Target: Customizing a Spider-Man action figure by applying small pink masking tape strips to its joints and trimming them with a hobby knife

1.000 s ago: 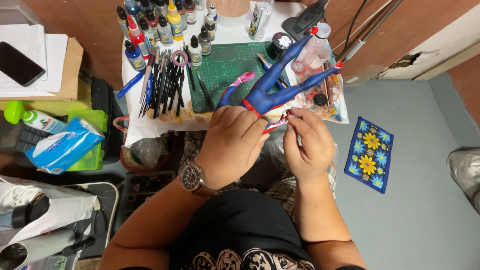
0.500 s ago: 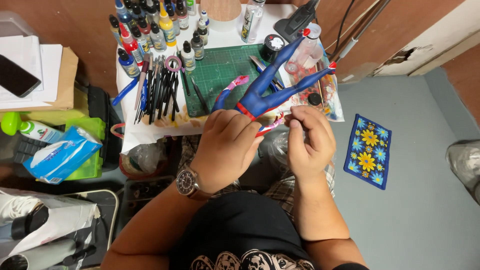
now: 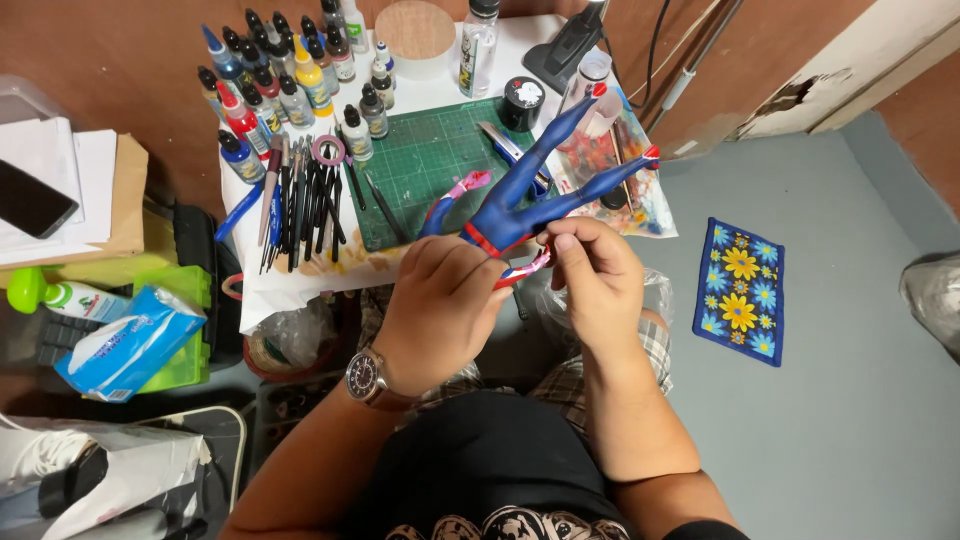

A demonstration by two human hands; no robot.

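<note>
1. Tissues [image 3: 128, 345] lie far left, beside a green bottle [image 3: 50, 296] and a phone [image 3: 32, 199].
2. Paint bottles [image 3: 285, 85] and brushes [image 3: 300, 200] sit left of the green mat [image 3: 430, 160] on the table [image 3: 300, 275].
3. Left hand [image 3: 440, 300], watch [image 3: 367, 375] at the wrist, is closed around the near end of the blue figure [image 3: 520, 195].
4. The figure's long axis runs from the hands up and right, away from the person, with its two limbs splaying far-right.
5. Right hand [image 3: 590, 285] pinches the figure's red-striped part just right of the left hand; the two hands are equally near.
6. Flowered mat [image 3: 740, 290] lies right, on the floor.
7. Compared with half a second ago, the grip looks unchanged; only the view has shifted slightly.
</note>
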